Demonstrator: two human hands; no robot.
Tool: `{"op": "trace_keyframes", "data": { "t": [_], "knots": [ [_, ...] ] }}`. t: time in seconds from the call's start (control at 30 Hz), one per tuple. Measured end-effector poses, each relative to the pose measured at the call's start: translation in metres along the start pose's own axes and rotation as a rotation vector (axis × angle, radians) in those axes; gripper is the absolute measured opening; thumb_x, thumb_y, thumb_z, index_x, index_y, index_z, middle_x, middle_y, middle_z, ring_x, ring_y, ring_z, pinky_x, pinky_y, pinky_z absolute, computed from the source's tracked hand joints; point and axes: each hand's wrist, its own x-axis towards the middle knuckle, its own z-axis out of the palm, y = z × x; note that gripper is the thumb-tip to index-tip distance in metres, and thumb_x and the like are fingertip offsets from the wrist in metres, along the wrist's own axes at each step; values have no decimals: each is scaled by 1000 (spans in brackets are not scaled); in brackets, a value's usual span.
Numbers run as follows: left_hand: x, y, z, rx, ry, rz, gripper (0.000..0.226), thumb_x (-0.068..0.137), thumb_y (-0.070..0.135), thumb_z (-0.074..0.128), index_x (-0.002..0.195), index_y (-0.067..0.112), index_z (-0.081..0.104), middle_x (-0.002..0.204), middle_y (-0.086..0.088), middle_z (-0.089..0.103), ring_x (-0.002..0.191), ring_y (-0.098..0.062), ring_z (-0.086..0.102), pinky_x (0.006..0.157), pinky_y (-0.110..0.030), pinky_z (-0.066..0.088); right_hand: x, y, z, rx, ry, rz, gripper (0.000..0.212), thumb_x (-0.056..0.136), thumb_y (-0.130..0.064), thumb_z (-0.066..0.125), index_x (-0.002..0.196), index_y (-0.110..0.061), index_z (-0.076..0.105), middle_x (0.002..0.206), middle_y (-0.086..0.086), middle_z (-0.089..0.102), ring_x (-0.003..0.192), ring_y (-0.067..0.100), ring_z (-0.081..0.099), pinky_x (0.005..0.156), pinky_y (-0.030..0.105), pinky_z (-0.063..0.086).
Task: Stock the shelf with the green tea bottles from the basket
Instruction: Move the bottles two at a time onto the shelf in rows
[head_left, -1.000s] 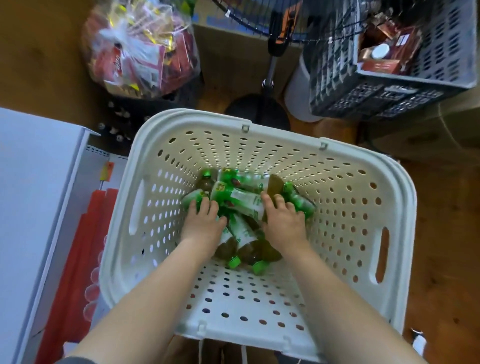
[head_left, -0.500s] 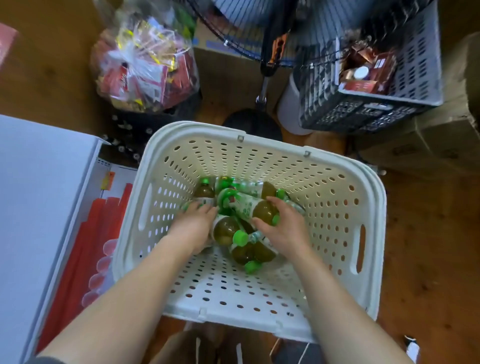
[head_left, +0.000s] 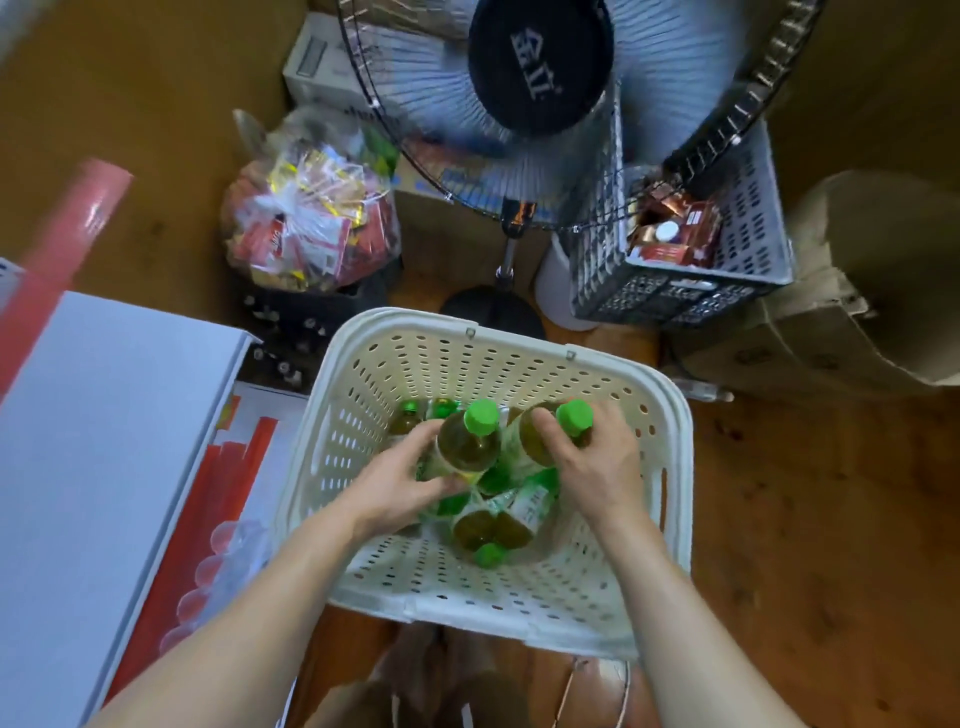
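A cream perforated basket (head_left: 670, 457) stands on the wooden floor. Several green tea bottles (head_left: 511, 519) with green caps lie in its bottom. My left hand (head_left: 400, 480) grips one green tea bottle (head_left: 467, 441), held upright with its cap up above the pile. My right hand (head_left: 597, 462) grips a second green tea bottle (head_left: 540, 436), also cap up, beside the first. The white shelf top (head_left: 93, 467) is at the left; red cups (head_left: 208, 519) sit on a lower level of it.
A standing fan (head_left: 540, 78) rises just behind the basket, its base (head_left: 493, 312) close to the rim. A grey crate (head_left: 691, 260) with packets is at the back right, a clear bag of snacks (head_left: 311, 228) at the back left, cardboard boxes (head_left: 831, 322) at the right.
Both hands closed round a bottle each and lifted them upright out of the pile. The view rose and tilted up, showing more of the fan.
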Motion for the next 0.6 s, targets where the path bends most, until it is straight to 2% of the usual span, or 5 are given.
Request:
{"op": "trace_keyframes", "data": {
  "t": [0.07, 0.17, 0.3, 0.43, 0.6],
  "knots": [
    [-6, 14, -4, -62, -21, 19, 70, 81, 65, 84, 141, 61, 46, 150, 10, 62, 142, -19, 55, 118, -63, 46, -1, -16, -12, 44, 4, -39, 50, 89, -79, 61, 98, -29, 64, 107, -17, 55, 97, 1, 55, 80, 20, 40],
    [-18, 37, -12, -182, -32, 63, 66, 80, 59, 86, 137, 47, 57, 141, 6, 69, 135, -19, 63, 115, -58, 51, -4, -35, -27, 122, -1, -80, 65, 87, -81, 64, 124, -27, 63, 115, -15, 64, 100, -4, 60, 83, 10, 41],
    [-37, 65, -21, -323, 9, 83, 51, 90, 57, 77, 139, 52, 64, 140, 11, 72, 134, -13, 65, 116, -54, 51, -7, -69, -45, 180, 84, -114, 54, 87, -79, 61, 94, -26, 57, 80, -6, 65, 75, 6, 63, 64, 21, 45],
    [-55, 96, -20, -424, 9, 115, 33, 110, 36, 59, 141, 48, 65, 139, 9, 73, 132, -21, 67, 111, -50, 51, -7, -105, -60, 119, 106, -130, 56, 97, -75, 56, 83, -21, 61, 71, -2, 65, 72, 6, 61, 64, 25, 44],
    [-77, 118, -17, -493, 82, 193, 33, 114, 25, 51, 143, 34, 62, 133, 5, 77, 121, -14, 73, 87, -24, 57, -15, -141, -70, 144, 64, -119, 59, 99, -70, 61, 79, -15, 59, 74, 2, 67, 74, 18, 63, 73, 39, 49]
  ]
}}
